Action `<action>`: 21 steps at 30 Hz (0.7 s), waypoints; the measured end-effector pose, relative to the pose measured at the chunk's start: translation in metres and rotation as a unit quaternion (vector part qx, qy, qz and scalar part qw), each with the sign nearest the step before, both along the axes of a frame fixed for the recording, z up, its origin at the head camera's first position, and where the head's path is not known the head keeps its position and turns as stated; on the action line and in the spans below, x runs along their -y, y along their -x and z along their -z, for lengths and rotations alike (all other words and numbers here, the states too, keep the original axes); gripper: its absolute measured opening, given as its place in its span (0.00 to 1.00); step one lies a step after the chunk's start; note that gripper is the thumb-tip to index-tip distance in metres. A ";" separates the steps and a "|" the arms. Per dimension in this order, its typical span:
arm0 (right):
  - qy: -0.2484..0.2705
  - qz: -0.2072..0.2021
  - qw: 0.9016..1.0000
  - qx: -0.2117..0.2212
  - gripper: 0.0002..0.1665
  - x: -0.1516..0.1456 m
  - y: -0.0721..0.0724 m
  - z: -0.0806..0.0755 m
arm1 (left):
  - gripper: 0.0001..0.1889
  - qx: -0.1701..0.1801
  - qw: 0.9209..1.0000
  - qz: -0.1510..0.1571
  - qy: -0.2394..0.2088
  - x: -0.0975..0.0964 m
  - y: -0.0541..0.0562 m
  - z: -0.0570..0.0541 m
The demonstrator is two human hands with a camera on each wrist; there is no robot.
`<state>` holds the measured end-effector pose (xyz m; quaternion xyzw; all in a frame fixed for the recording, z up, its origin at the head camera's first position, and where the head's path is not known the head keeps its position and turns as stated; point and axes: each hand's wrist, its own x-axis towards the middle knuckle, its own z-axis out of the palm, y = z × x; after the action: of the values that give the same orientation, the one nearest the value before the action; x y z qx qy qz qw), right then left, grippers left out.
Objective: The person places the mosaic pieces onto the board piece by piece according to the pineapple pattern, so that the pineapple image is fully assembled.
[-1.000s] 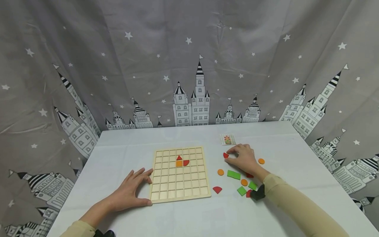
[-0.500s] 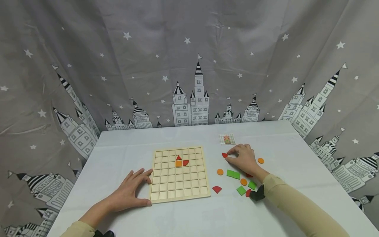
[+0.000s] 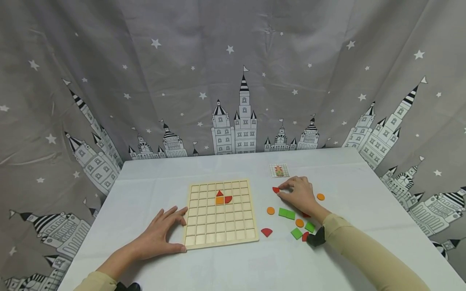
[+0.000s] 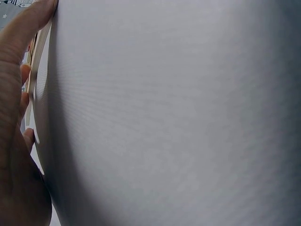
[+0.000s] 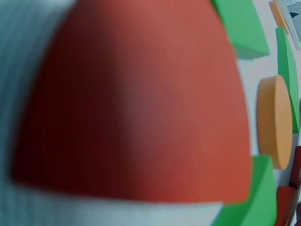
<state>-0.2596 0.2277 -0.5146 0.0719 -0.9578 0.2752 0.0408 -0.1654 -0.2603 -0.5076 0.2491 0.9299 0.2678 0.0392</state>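
My left hand (image 3: 160,236) rests on the table at the left edge of a wooden grid board (image 3: 207,228), thumb and fingertips touching its side, fingers spread. On the board lie an orange square (image 3: 220,200), a red triangle (image 3: 220,193) above it and a red quarter-circle (image 3: 228,199) to its right. Off the board's right side, my right hand (image 3: 300,195) pinches another red quarter-circle piece (image 3: 276,189) between thumb and finger, at table level. In the left wrist view the left hand (image 4: 14,113) shows only at the left edge.
A small picture card (image 3: 278,170) lies behind the right hand. Around that forearm are orange discs (image 3: 270,210), green pieces (image 3: 287,214) and red pieces (image 3: 267,232). A red piece (image 5: 141,103) fills much of the right wrist view. A grey castle-print curtain (image 3: 182,81) hangs behind the table.
The red quarter-circle at my right fingertips has turned a little and shifted slightly left. My left hand and the board hold their places; the head view has shifted slightly.
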 end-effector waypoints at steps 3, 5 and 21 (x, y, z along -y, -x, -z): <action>0.001 -0.006 1.000 -0.006 0.15 0.000 0.000 -0.001 | 0.34 0.000 1.000 -0.002 0.002 0.000 0.000 0.000; 0.002 -0.011 1.000 -0.008 0.15 0.000 0.001 -0.002 | 0.34 0.003 1.000 -0.003 0.002 0.000 0.000 0.000; 0.034 -0.098 0.994 -0.032 0.11 0.093 -0.005 -0.033 | 0.35 0.021 1.000 -0.014 0.017 0.000 -0.001 -0.003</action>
<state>-0.2550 0.1349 -0.4813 0.1728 -0.9346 0.3075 0.0464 -0.1643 -0.2601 -0.5050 0.2295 0.9366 0.2582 0.0592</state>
